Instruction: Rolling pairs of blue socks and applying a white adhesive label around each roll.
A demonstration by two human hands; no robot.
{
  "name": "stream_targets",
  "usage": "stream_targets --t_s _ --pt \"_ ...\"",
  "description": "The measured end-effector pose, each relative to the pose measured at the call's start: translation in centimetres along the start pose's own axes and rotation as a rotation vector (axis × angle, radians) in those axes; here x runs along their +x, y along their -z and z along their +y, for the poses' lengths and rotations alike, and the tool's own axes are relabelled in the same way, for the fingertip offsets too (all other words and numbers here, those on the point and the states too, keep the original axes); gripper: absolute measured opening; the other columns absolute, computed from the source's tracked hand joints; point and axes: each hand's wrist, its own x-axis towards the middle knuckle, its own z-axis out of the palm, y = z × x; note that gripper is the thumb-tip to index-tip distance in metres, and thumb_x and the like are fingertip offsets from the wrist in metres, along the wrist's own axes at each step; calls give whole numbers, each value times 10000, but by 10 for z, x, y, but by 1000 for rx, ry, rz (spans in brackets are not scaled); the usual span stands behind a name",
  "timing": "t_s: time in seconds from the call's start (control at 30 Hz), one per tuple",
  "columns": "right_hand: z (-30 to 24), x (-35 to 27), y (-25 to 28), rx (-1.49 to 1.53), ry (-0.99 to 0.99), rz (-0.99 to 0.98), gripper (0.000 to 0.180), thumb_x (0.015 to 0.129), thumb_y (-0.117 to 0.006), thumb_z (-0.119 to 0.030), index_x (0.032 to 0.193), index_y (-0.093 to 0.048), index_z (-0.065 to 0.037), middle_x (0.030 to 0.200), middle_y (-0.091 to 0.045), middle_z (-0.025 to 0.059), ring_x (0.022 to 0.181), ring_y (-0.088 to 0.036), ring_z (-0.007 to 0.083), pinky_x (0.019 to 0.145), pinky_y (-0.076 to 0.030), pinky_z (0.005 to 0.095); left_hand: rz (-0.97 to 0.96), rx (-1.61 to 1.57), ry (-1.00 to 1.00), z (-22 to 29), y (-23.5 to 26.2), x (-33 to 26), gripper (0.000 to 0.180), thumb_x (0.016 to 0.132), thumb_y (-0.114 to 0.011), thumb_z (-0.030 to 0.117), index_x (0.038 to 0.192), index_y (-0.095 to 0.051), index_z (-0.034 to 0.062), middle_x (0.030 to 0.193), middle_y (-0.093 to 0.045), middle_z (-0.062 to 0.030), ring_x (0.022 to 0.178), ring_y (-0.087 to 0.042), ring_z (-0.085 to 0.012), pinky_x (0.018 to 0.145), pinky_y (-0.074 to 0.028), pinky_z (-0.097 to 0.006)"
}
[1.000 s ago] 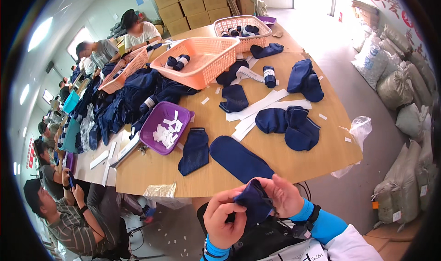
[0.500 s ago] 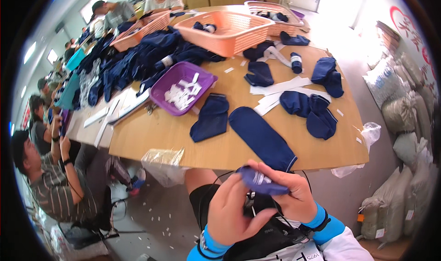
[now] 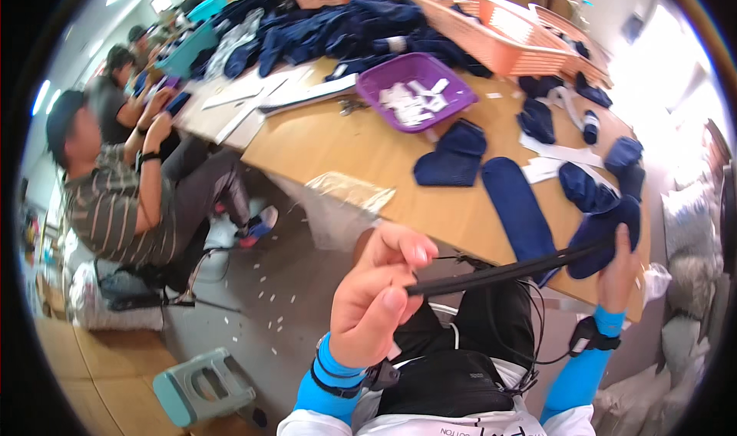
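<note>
My left hand (image 3: 376,302) is closed, pinching one end of a narrow black strip (image 3: 499,275). This strip stretches across in front of me to my right hand (image 3: 614,279), held out over the table's right edge. A navy sock (image 3: 595,244) is gripped at my right hand, whose fingers are partly hidden; where the strip ends there is hard to make out. Beside it lies a bundled navy sock (image 3: 585,186). A long flat navy sock (image 3: 518,209) rests at the near edge, with a folded navy one (image 3: 453,156) to its left.
A purple basin (image 3: 418,90) of white tags stands mid-table, before a navy garment heap (image 3: 345,33) and an orange basket (image 3: 495,33). White strips (image 3: 564,152) lie under the socks. A seated person (image 3: 115,175) works at left. A teal-and-grey stool (image 3: 203,386) stands lower left.
The rolled navy sock no longer shows between my hands. They have moved apart, the right one out to the right, with the black strip now between them. The view has turned left.
</note>
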Motion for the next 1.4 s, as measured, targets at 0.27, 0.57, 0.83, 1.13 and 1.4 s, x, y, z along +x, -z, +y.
stream_targets --t_s 0.27,0.57,0.83,1.13,1.4 --pt "-28 -91 -42 -152 -75 -697 567 1136 -564 -410 1505 -557 20 1464 -631 175 1292 -638 251 1091 -504 395 -166 1138 -675 -49 -61 25 191 800 -786 76 963 -752 -19 1127 -707 -147 1123 -698 -330 937 -579 -442" --pt "-15 -130 -69 532 -282 -544 525 1173 -473 -380 1563 -478 -30 1545 -583 138 1390 -595 255 1168 -491 409 -303 1203 -715 -75 -55 25 344 789 -700 131 1044 -763 -91 1267 -711 -182 1210 -691 -337 1046 -577 -449" --pt "-27 -130 -77 733 -422 -466 474 1166 -510 -331 1563 -490 -73 1508 -610 111 1353 -620 234 1146 -510 397 -197 1255 -681 -73 -63 16 242 818 -699 110 997 -773 -35 1312 -729 -152 1272 -679 -322 1117 -528 -454" --pt "-19 -100 -65 306 -213 -545 491 1154 -537 -385 1344 -661 50 1326 -734 139 1167 -696 194 1023 -547 331 -386 1266 -543 -79 -62 20 263 912 -746 155 1156 -780 62 1278 -761 -38 1272 -695 -231 1096 -486 -395" --pt "20 -20 23 188 -95 -363 491 1142 -559 -395 1260 -697 62 1175 -787 153 1000 -746 195 897 -611 361 -381 1200 41 -78 -49 68 392 940 -774 156 1292 -669 18 1187 -741 -157 1085 -716 -390 935 -577 -460"
